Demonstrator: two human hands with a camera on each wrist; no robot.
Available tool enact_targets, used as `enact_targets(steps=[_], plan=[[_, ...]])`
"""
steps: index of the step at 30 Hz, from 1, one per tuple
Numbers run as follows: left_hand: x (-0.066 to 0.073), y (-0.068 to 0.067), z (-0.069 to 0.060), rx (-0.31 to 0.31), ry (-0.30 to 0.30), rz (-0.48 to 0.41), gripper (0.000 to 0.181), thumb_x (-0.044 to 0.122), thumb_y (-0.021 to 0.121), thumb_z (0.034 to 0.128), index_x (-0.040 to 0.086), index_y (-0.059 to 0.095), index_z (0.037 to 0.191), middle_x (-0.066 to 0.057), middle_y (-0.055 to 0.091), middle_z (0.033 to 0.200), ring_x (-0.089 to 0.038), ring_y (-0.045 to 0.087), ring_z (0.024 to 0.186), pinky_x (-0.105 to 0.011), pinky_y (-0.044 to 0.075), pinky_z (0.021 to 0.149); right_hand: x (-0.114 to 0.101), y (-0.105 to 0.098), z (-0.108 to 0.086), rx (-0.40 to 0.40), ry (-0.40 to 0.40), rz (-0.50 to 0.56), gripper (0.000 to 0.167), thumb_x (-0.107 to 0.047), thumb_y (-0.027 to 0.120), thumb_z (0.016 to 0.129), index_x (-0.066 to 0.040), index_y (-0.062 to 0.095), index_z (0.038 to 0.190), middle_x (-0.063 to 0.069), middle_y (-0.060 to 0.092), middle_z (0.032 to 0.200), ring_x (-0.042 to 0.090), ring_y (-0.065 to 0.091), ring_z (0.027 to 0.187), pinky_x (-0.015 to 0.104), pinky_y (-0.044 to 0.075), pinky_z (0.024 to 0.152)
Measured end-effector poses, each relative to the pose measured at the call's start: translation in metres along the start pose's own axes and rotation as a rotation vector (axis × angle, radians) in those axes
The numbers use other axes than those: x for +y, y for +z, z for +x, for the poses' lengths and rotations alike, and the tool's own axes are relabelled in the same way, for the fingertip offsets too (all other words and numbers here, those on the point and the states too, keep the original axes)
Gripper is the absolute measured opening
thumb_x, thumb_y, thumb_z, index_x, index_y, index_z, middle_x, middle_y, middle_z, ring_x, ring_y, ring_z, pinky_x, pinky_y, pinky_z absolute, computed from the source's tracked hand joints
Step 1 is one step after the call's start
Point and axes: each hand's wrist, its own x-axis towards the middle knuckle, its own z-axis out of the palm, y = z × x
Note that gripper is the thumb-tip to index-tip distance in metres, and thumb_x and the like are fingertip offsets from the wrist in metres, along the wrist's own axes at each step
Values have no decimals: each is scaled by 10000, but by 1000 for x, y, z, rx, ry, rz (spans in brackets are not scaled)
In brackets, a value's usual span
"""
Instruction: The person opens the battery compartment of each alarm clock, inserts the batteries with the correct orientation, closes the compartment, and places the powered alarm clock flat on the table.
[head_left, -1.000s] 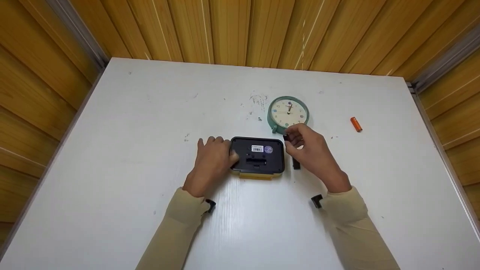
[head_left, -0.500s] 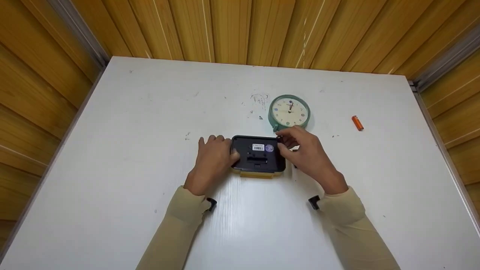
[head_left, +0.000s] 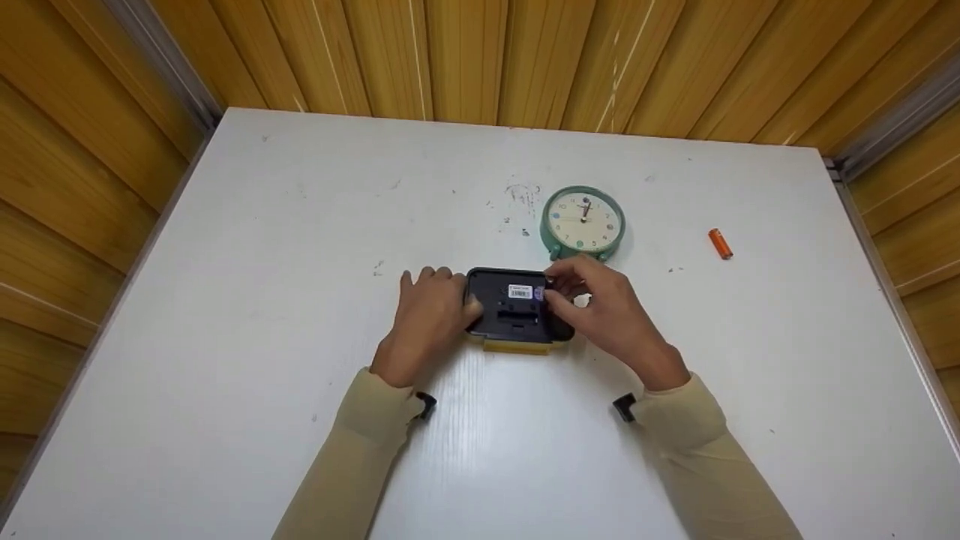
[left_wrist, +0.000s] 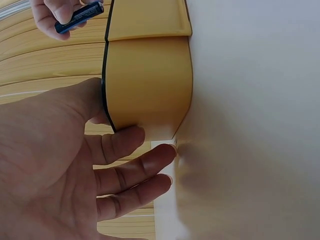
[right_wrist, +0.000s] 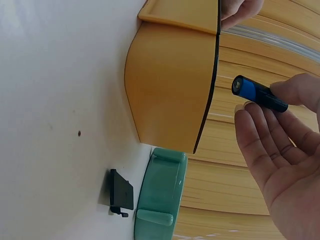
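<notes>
A yellow clock [left_wrist: 150, 82] lies face down, its black back [head_left: 491, 289] upward with the battery slot [head_left: 517, 317] uncovered. My left hand [head_left: 431, 315] holds its left end, thumb on the back and index finger against the side; the other fingers extend beside it. Above the back's right part, my right hand [head_left: 600, 304] pinches a dark battery with a blue band [right_wrist: 259, 93] between thumb and fingers. A black battery cover [right_wrist: 121, 191] rests on the table, mostly hidden by my right hand in the head view.
A round green clock [head_left: 583, 221] lies face up just beyond my right hand. An orange battery [head_left: 720, 244] lies further right on the white table [head_left: 225, 300]. Wood-look panels [head_left: 465, 60] stand around the table's back and sides.
My right hand has moved left with the battery, from beside the yellow clock to over the right part of its back. My left hand keeps its hold.
</notes>
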Motion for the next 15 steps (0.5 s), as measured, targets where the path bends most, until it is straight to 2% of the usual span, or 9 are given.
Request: enact_targets(steps=[8, 15], plan=[[0, 1, 0, 9, 0, -6, 290, 267, 609, 1005, 20, 762, 997, -122, 718, 975, -336, 611, 937, -592, 441, 949, -4, 6, -2, -44, 12, 18, 258, 10, 774, 947, -14, 658, 1176, 35, 702, 1041, 127, 694, 883, 337, 591, 799], [-1, 2, -1, 41, 33, 25, 274, 245, 612, 1001, 16, 754, 954, -136, 708, 933, -351, 626, 916, -593, 464, 905, -3, 12, -4, -75, 7, 53, 272, 24, 783, 934, -26, 654, 1168, 53, 708, 1066, 151, 714, 900, 330, 596, 801]])
